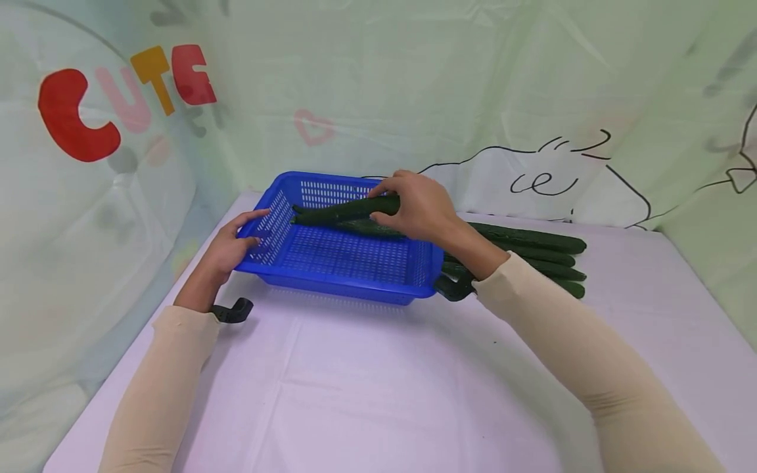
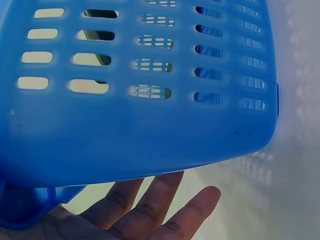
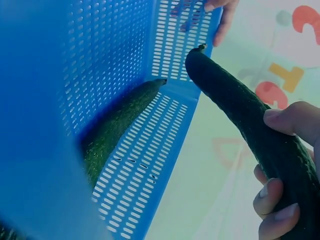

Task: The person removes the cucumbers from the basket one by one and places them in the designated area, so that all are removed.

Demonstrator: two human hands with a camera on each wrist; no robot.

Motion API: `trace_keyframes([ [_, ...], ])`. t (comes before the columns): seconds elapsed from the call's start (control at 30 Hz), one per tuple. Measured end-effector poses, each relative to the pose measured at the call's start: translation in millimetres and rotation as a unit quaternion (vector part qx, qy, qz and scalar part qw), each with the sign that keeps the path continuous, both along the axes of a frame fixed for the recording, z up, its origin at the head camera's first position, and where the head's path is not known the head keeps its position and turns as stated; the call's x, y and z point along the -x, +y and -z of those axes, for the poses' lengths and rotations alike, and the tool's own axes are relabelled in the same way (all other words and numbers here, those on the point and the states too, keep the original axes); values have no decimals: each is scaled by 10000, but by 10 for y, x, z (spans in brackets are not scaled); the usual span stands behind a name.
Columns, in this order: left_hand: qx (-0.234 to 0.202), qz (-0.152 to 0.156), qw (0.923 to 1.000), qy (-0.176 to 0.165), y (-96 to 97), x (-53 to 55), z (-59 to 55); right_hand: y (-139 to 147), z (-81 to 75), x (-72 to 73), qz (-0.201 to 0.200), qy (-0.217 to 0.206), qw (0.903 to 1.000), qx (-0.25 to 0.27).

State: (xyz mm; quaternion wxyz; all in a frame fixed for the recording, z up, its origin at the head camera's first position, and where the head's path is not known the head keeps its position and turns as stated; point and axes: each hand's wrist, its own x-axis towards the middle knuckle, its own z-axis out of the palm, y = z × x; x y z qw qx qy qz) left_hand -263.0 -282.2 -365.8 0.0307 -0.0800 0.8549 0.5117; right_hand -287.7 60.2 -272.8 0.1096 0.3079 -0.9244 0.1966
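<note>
My right hand (image 1: 420, 205) grips a dark green cucumber (image 1: 340, 211) near one end, above the back part of a blue plastic basket (image 1: 349, 286). In the right wrist view the thumb lies on one side of this cucumber (image 3: 235, 105) and the fingers curl round the other. Another cucumber (image 3: 122, 115) lies inside the basket along its back wall. At the basket's left end, my left hand (image 1: 227, 244) holds the rim, with a finger and the thumb over it. Other fingers (image 2: 155, 205) show just beyond the basket edge in the left wrist view.
Several more cucumbers (image 1: 550, 253) lie side by side on the white table (image 1: 367, 387), to the right of the basket and partly behind the right forearm. A pale green curtain (image 1: 367, 85) with letters and drawings surrounds the table's back and sides.
</note>
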Motion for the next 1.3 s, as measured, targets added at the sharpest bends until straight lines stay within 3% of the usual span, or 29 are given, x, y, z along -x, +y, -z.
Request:
trace_keyframes([
  [0.53, -20, 6, 10000, 12, 17, -17, -6, 310, 129, -382, -213, -95, 9989, 408],
  [0.87, -27, 24, 10000, 57, 19, -21, -15, 538, 304, -509, 6, -408, 9968, 688],
  [1.3, -121, 75, 9999, 13, 32, -45, -42, 756, 501, -627, -64, -131, 9949, 995],
])
